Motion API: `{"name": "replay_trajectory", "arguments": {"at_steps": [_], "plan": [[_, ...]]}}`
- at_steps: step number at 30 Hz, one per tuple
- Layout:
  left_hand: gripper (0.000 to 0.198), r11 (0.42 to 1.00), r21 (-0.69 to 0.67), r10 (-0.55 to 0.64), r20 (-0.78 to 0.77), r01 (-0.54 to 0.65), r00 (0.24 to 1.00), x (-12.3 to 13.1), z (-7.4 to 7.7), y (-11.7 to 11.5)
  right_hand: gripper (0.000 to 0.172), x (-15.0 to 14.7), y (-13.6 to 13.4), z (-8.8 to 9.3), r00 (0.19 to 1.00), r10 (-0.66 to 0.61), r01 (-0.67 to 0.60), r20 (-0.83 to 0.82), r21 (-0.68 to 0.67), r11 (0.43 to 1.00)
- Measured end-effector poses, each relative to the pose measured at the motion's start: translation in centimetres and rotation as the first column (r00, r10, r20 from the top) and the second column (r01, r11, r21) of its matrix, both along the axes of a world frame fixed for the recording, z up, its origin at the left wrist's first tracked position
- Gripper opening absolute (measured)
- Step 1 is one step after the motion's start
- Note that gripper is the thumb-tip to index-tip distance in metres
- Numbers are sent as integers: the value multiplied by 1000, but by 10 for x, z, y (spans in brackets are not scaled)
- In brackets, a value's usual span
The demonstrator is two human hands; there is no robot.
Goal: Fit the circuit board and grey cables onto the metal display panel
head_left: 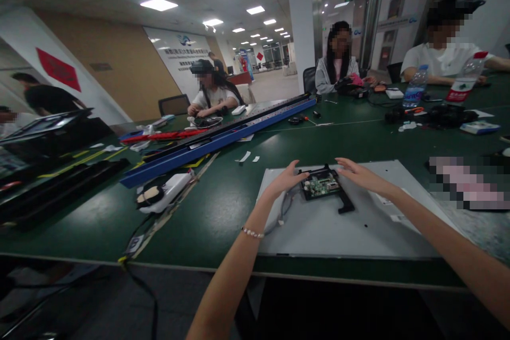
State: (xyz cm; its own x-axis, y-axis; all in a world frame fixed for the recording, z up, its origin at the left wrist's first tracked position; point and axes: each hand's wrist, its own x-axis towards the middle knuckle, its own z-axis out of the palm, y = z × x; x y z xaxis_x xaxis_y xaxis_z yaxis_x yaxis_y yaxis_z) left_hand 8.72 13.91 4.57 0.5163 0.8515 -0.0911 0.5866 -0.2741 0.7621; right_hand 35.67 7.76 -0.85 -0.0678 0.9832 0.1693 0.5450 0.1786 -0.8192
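A grey metal panel (330,223) lies flat on the green table (215,207) in front of me. Near its far edge sits a black bracket holding a small green circuit board (322,185). My left hand (285,179) rests at the board's left side, fingers stretched toward it and touching its edge. My right hand (356,172) reaches in from the right, fingers extended over the bracket's upper right corner. Grey cables (283,210) trail from the board under my left wrist, which wears a pearl bracelet. Neither hand grips anything visibly.
A long blue and black rail (215,141) runs diagonally across the table to the left. Black strips (59,186) and a white device (163,191) lie at left. Three other people sit at the far side with bottles (416,87), tools and parts.
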Motion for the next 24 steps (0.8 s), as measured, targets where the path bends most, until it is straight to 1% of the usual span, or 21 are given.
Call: {"name": "replay_trajectory", "arguments": {"at_steps": [3,6,10,13,16,20,24], "plan": [[96,996,-41,-75,21,76,997,-1,-1,-2,53,0,-2,-4,999,5,-4,-52,19,1000],[102,990,-44,-137,7,137,991,1,1,-6,51,0,-4,-6,998,25,-23,-63,35,999],[108,977,-8,-214,-12,214,977,1,1,-8,53,-2,-9,-3,997,75,-75,8,43,996],[116,952,40,-299,-66,302,952,0,-1,-8,54,-4,-16,3,990,125,-130,60,74,989],[121,934,53,-347,-121,355,930,1,-3,-8,57,-5,-21,6,982,163,-172,97,90,981],[122,931,55,-347,-171,361,922,2,-2,-11,63,-5,-23,9,983,140,-152,117,108,982],[120,912,73,-391,-148,404,908,6,-3,-19,61,-5,-22,12,993,94,-101,76,103,990]]}}
